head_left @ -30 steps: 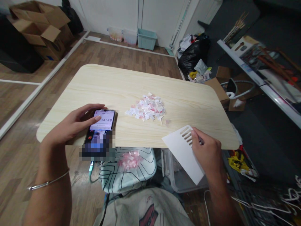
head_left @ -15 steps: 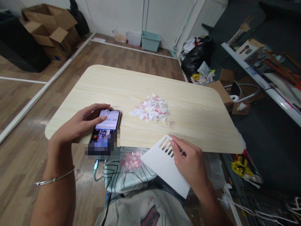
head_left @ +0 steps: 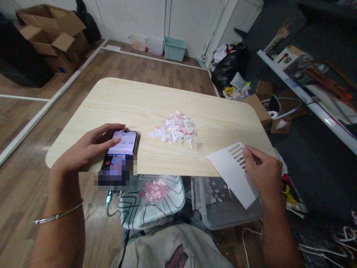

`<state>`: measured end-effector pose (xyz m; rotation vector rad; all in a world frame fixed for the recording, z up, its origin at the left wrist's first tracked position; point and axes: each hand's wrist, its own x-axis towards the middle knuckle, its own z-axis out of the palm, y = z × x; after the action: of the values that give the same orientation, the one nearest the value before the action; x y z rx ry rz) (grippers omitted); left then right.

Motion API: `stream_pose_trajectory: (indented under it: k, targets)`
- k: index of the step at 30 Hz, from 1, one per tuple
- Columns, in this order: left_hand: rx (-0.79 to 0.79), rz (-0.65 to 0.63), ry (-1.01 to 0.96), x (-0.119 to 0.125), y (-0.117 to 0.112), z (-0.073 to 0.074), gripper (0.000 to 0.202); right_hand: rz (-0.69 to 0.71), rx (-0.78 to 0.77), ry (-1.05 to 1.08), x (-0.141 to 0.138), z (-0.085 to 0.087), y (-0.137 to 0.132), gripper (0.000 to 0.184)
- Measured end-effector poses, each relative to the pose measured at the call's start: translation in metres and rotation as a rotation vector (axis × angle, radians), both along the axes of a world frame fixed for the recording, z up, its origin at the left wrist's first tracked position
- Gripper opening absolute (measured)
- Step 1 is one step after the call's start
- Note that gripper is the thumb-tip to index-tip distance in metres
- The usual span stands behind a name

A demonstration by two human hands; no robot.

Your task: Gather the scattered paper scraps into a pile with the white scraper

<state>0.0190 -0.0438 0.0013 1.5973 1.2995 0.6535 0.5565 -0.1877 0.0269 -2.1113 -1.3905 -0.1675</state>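
Observation:
On the near left of the table, my left hand (head_left: 92,145) rests at a smartphone (head_left: 122,143), its thumb over the screen and its fingers along the top edge. The screen shows a running timer, and its lower part is pixelated. A white slotted card (head_left: 232,175) is pinched in my right hand (head_left: 263,169), tilted above the table's near right edge. Left of the card, a heap of small white and pink paper scraps (head_left: 178,128) lies mid-table. Pinkish clear scraps (head_left: 154,190) sit on a patterned pale-blue cushion (head_left: 147,216) below the edge.
The pale wooden table (head_left: 119,96) has rounded corners. Under its near edge, right of the cushion, stands a clear plastic bin (head_left: 223,219) with scattered white scraps. A cable (head_left: 108,206) runs from the phone. Cardboard boxes (head_left: 55,44), a black bag (head_left: 230,67) and a shelf (head_left: 295,87) surround the table.
My right hand has carried the slotted card right and away from me, from beside the cushion, uncovering the clear bin. The phone's timer has advanced; my left hand stays at the phone.

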Motion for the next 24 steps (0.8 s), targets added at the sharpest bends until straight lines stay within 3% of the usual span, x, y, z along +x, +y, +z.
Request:
stream_pose_trajectory:
  k: [6, 17, 24]
  targets:
    - [-0.030, 0.025, -0.044, 0.000, -0.001, -0.004, 0.077, 0.129, -0.037, 0.054, 0.000, -0.017, 0.012, 0.049]
    - [0.007, 0.004, -0.019, -0.001, 0.001, -0.002, 0.076, 0.319, -0.189, 0.158, 0.057, 0.004, -0.036, 0.026]
    - [0.010, -0.009, -0.015, -0.004, 0.001, -0.006, 0.072, 0.259, -0.104, 0.207, 0.045, 0.002, -0.034, 0.032]
